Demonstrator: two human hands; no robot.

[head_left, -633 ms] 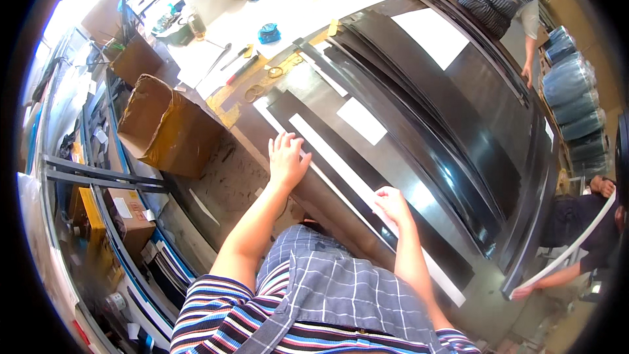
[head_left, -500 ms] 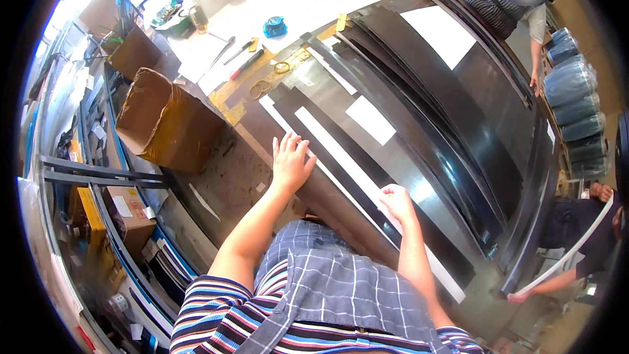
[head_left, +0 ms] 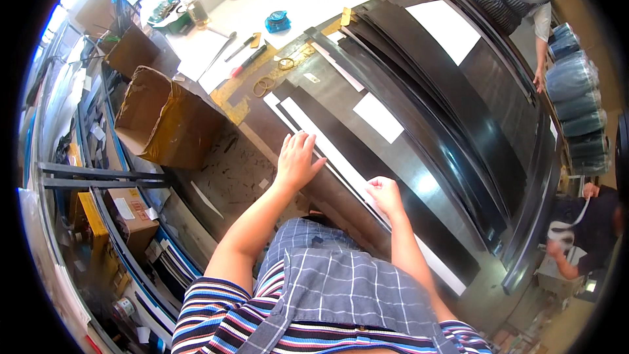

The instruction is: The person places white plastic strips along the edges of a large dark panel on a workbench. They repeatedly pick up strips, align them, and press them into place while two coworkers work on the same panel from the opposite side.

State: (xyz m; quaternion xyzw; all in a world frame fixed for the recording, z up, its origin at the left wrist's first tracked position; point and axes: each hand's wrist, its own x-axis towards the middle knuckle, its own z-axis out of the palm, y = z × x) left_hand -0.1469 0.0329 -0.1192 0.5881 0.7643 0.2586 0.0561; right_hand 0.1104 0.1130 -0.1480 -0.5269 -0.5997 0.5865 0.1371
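Observation:
A long white strip (head_left: 334, 151) lies on the dark table, beside a long black strip (head_left: 419, 216). Along its left side runs a narrower white strip (head_left: 274, 108), partly hidden under my left hand. My left hand (head_left: 299, 162) rests on the white strips near their far end, fingers stretched out and thumb apart. Farther down the long white strip, my right hand (head_left: 386, 198) is closed, with thumb and fingers pinching its edge.
Stacked dark strips (head_left: 445, 111) and white sheets (head_left: 378, 118) cover the table's right side. Beyond lie a red-and-black cutter (head_left: 249, 61), yellow tape rings (head_left: 263, 85) and a blue tape roll (head_left: 277, 21). A cardboard box (head_left: 190, 118) stands left. Two people work at the right.
The long white strip has shifted left, close against the narrower one. My right hand moved left and slightly away with it. At the right, a person's hand rose with a pale strip, now bent.

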